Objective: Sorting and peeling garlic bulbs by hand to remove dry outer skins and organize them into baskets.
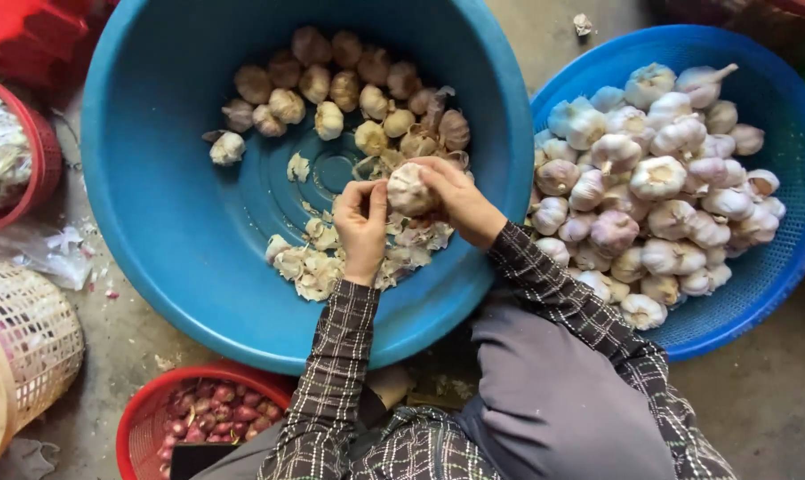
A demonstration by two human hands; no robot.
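Both hands' fingers pinch one garlic bulb [409,188] over the blue basin [153,178]: right hand [460,200] cradling, left hand [362,222] alongside.

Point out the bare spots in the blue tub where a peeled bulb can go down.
Bare: the blue tub's left floor, from the lone bulb down to the near wall. Crowded: the back row of bulbs, and the skin pile under the left hand and right hand.
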